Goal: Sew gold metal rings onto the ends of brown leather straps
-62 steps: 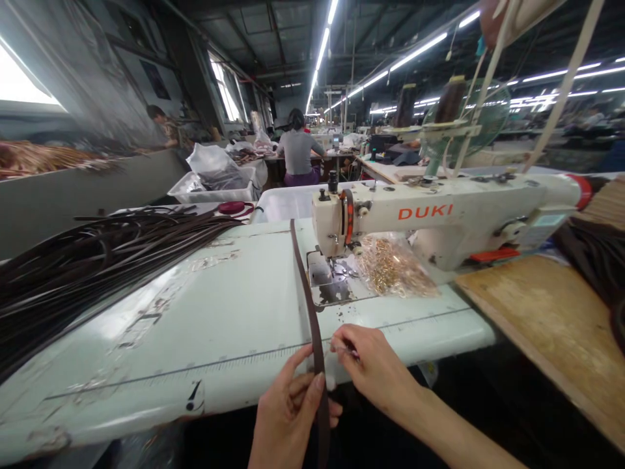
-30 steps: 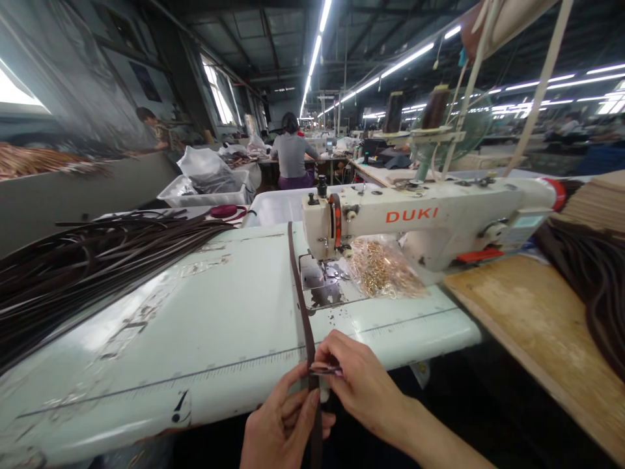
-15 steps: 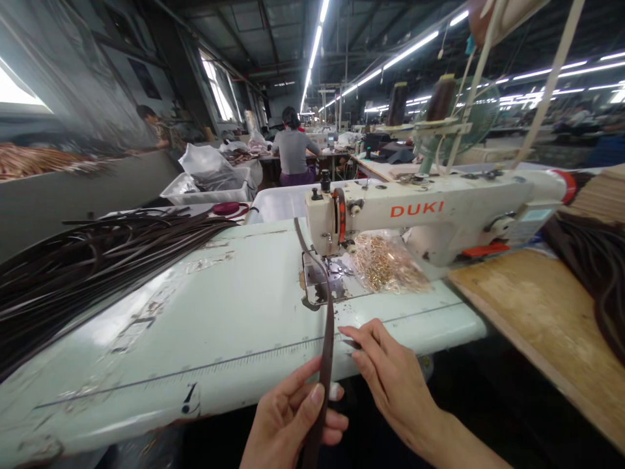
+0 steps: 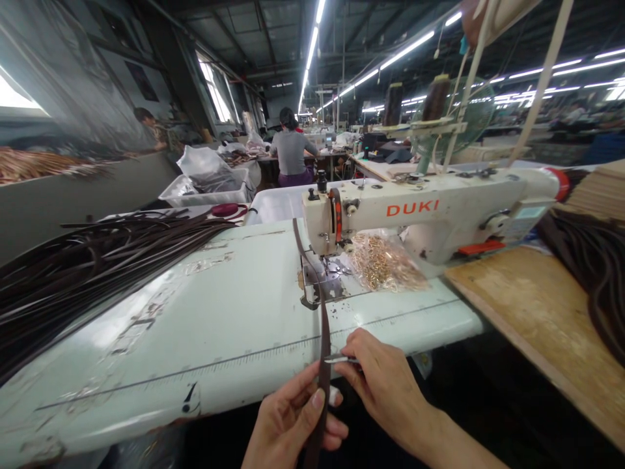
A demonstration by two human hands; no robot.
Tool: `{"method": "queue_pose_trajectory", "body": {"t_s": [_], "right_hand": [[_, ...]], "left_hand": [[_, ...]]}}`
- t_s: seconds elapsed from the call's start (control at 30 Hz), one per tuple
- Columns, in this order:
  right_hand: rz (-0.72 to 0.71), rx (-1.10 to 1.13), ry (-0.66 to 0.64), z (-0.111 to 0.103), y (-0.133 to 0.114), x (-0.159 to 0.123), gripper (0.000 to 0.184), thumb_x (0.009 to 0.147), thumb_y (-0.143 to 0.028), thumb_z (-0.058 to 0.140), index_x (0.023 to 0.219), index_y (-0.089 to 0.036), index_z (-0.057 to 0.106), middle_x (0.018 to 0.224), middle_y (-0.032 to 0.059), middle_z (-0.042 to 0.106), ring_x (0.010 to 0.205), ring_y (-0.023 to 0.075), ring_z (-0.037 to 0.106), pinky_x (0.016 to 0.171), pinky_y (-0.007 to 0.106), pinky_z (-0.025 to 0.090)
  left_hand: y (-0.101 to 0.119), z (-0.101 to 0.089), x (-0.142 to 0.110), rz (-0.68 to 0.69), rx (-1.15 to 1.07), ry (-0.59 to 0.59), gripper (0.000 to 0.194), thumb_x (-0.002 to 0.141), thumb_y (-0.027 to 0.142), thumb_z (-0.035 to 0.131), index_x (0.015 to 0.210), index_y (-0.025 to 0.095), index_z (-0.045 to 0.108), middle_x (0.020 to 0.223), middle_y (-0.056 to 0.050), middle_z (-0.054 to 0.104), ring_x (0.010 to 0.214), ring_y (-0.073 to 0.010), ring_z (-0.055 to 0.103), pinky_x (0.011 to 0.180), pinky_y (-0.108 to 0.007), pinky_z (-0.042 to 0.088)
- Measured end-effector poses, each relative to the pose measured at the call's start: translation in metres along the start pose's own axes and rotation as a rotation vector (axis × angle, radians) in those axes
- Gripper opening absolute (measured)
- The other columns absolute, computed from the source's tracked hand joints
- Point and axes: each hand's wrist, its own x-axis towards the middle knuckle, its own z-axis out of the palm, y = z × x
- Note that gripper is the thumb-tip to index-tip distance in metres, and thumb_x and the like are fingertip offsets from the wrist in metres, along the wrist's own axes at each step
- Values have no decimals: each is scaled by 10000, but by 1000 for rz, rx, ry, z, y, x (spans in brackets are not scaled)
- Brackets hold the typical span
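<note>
My left hand point(image 4: 295, 413) pinches a dark brown leather-like strap point(image 4: 325, 332) between thumb and fingers at the table's front edge. Something white is wrapped on one of its fingertips. From there the strap runs away over the tabletop, past the needle area of the sewing machine point(image 4: 415, 207), and its lower end drops out of view. In my right hand point(image 4: 385, 384) is a small pair of thread snips point(image 4: 339, 359). Their pointed metal tips reach the strap's right edge, just above my left fingers; the handle is hidden in the closed hand.
A heap of dark straps point(image 4: 112, 260) covers the table's left side. Beside the needle lies a clear bag of gold-coloured hardware point(image 4: 381, 260). More dark straps point(image 4: 596, 260) rest by a wooden board point(image 4: 527, 306) at right. A person point(image 4: 293, 153) sits further back.
My right hand has moved left and slightly down, bringing the snips' tips to the strap. My left hand keeps its hold on the strap. The view has shifted slightly.
</note>
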Motion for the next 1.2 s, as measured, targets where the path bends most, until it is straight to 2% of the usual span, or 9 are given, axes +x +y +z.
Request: {"method": "queue_pose_trajectory", "body": {"t_s": [0.2, 0.33, 0.43, 0.6, 0.8, 0.87, 0.93, 1.07, 1.2], "right_hand": [[333, 551, 215, -28, 9, 11, 294, 964, -416, 334, 827, -179, 443, 706, -16, 426, 591, 92, 384, 546, 220, 327], [397, 445, -64, -48, 13, 18, 392, 850, -550, 503, 781, -165, 531, 591, -45, 372, 541, 86, 326, 506, 219, 263], [506, 386, -64, -45, 1, 24, 390, 767, -557, 613, 850, -178, 586, 620, -46, 456, 556, 85, 377, 522, 212, 293], [318, 375, -64, -33, -19, 33, 278, 840, -377, 591, 689, -155, 521, 700, -19, 508, 649, 89, 431, 605, 212, 327], [325, 1105, -250, -63, 1, 16, 392, 865, -548, 468, 749, -175, 468, 584, -67, 320, 411, 37, 152, 374, 177, 164], [280, 914, -470, -67, 7, 10, 435, 851, -538, 492, 650, -152, 517, 537, -42, 396, 400, 43, 264, 393, 184, 222], [319, 500, -497, -62, 8, 8, 402, 846, -425, 543, 561, -141, 550, 490, -16, 443, 453, 75, 390, 455, 196, 285], [297, 176, -141, -45, 4, 10, 60, 772, -205, 624, 820, -191, 656, 765, -10, 602, 680, 102, 504, 598, 187, 350], [343, 85, 8, -45, 4, 14, 385, 881, -369, 505, 565, -151, 524, 508, -41, 411, 504, 76, 358, 501, 208, 263]], "left_hand": [[3, 0, -2, -19, -15, 37, 525, 685, 323, 772, 1151, 143, 608, 810, -92, 680, 553, -139, 629, 493, -201, 498], [4, 1, -3, 44, 44, 51, 508, 696, 345, 758, 1133, 139, 605, 803, -88, 681, 567, -164, 643, 507, -227, 514], [1, 5, -3, 74, 75, 65, 491, 697, 372, 750, 1110, 145, 612, 809, -86, 682, 575, -176, 648, 515, -246, 522], [1, 10, -5, 75, 129, 109, 517, 664, 429, 759, 1084, 154, 633, 802, -83, 682, 576, -195, 654, 525, -282, 536], [3, 2, -5, 73, 103, 102, 525, 675, 373, 762, 1106, 120, 599, 803, -88, 688, 554, -162, 633, 498, -237, 522], [1, 1, -4, 81, 103, 104, 505, 689, 366, 752, 1100, 118, 595, 807, -88, 687, 567, -164, 639, 504, -232, 527], [0, 2, -3, 83, 112, 117, 496, 692, 370, 749, 1092, 120, 597, 816, -89, 687, 579, -173, 649, 511, -239, 537], [0, 7, -3, 53, 121, 130, 518, 667, 379, 768, 1086, 126, 598, 830, -93, 689, 593, -191, 661, 527, -255, 552], [5, 12, -2, -11, 42, 86, 529, 621, 366, 807, 1050, 142, 594, 787, -69, 673, 576, -184, 657, 503, -241, 548]]}}
